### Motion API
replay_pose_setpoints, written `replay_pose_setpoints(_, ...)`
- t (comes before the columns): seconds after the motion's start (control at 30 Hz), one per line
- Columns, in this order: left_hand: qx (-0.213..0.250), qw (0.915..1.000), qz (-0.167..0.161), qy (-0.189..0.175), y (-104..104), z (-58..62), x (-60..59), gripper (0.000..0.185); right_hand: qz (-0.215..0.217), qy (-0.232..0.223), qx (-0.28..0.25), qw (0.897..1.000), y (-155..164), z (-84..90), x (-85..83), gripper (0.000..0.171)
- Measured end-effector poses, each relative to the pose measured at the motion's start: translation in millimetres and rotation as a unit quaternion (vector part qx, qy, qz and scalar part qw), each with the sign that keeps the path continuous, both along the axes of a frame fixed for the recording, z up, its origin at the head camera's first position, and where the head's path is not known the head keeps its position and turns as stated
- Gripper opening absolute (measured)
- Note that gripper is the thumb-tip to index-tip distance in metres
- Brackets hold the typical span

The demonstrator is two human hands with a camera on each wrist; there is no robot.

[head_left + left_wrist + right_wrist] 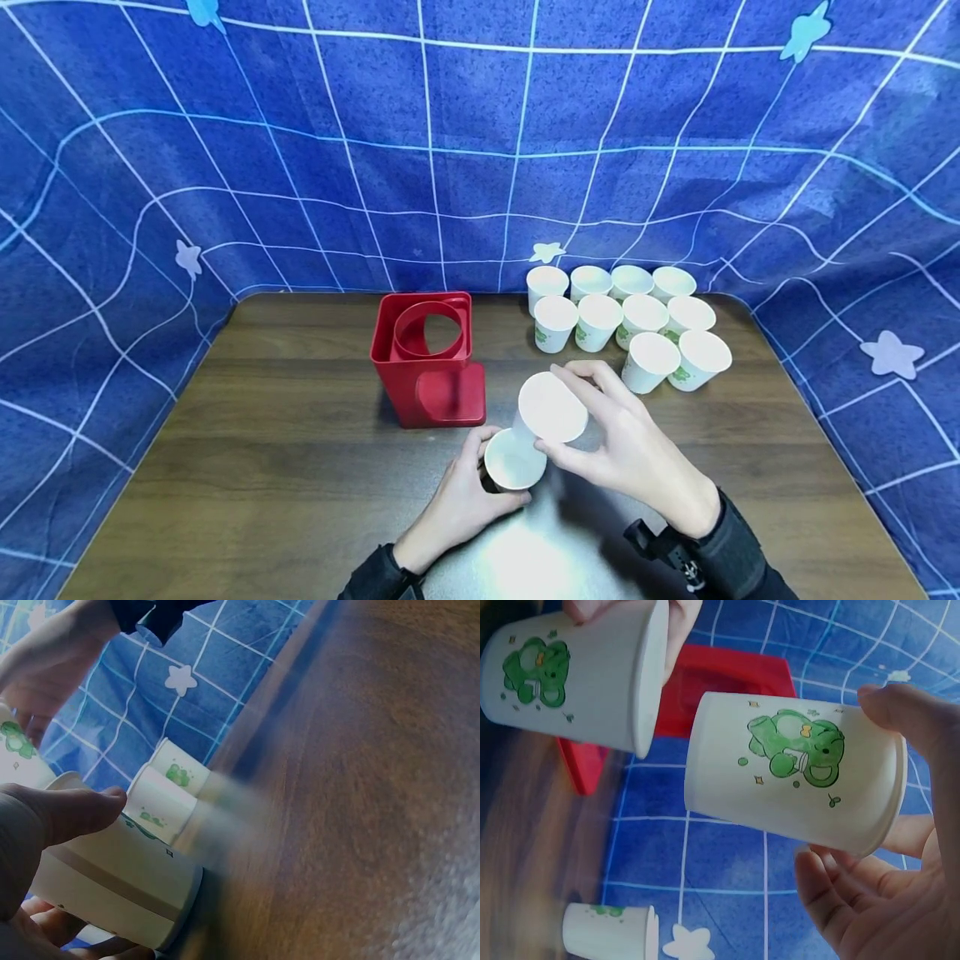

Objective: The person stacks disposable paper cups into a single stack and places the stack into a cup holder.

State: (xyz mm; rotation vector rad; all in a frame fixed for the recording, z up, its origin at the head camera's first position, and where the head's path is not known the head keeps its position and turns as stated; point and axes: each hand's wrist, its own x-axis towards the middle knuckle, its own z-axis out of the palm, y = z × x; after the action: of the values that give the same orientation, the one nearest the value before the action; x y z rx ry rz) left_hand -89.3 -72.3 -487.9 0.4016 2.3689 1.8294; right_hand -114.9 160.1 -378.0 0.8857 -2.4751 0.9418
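Note:
My left hand grips a white paper cup low over the table, mouth up, thumb and fingers around its sides. Just above and to the right of it, my right hand holds a second paper cup near its rim, between thumb and fingers. In the right wrist view this raised cup shows a green bear print, and the left hand's cup carries the same print. The raised cup's base overlaps the lower cup's rim in the head view.
Behind the hands stands a red holder with a round ring in its top and a low tray at its front. Several white paper cups stand in rows at the back right of the wooden table. A blue gridded cloth surrounds the table.

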Motion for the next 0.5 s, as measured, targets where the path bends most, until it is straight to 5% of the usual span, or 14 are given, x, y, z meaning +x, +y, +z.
replay_pose_setpoints(0.3, 0.005, 0.9998, -0.008, 0.019, 0.0, -0.1, -1.4, 0.07, 0.033, 0.006, 0.03, 0.999, -9.0, -13.9, 1.9, 0.075)
replay_pose_setpoints(0.5, -0.04, 0.9979, 0.006, 0.05, -2.6, 1.5, -1.5, 0.07, 0.053, -0.011, 0.034, 0.998, -13.1, -18.2, 3.3, 0.074)
